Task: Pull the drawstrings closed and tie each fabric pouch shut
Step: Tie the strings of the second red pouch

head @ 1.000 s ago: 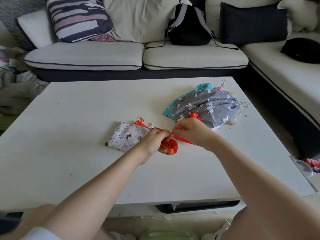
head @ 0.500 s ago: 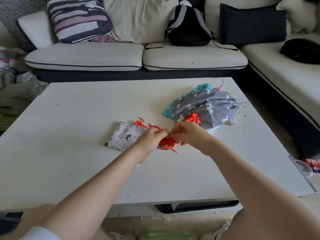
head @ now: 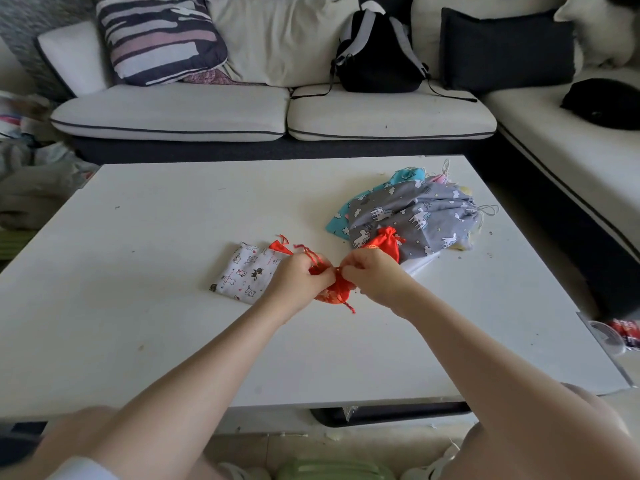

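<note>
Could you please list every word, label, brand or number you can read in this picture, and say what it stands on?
No text in this view can be read.
White pouch: printed with small cat figures only, no words.
Grey pouch: printed with unicorns and clouds only, no words.
Red-and-white object on the floor at the right edge: may carry print, too blurred to read.
Backpack on the sofa: no legible label.
</note>
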The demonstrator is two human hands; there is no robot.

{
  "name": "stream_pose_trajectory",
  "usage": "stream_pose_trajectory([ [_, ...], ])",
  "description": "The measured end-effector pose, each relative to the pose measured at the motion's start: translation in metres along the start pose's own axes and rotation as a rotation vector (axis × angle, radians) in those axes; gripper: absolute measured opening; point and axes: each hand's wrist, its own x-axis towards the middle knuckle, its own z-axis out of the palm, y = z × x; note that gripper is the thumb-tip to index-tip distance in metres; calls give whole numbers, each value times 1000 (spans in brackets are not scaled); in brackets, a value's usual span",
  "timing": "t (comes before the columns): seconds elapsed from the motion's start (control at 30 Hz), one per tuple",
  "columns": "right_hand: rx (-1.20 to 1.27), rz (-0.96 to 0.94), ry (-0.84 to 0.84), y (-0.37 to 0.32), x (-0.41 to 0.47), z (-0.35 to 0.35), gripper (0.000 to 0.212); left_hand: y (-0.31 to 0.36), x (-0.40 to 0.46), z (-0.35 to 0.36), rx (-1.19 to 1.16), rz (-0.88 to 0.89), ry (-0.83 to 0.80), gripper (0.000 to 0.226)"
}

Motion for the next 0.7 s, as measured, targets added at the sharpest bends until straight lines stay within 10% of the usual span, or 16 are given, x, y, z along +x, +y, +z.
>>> stream_pose_trajectory([
  [0.27,208,-117,-25,5,-5,3,12,-4,4,-4,335,258,134,18],
  [0.7,701,143,-132,0,1,1,8,-7,6,-4,209,421,307,25],
])
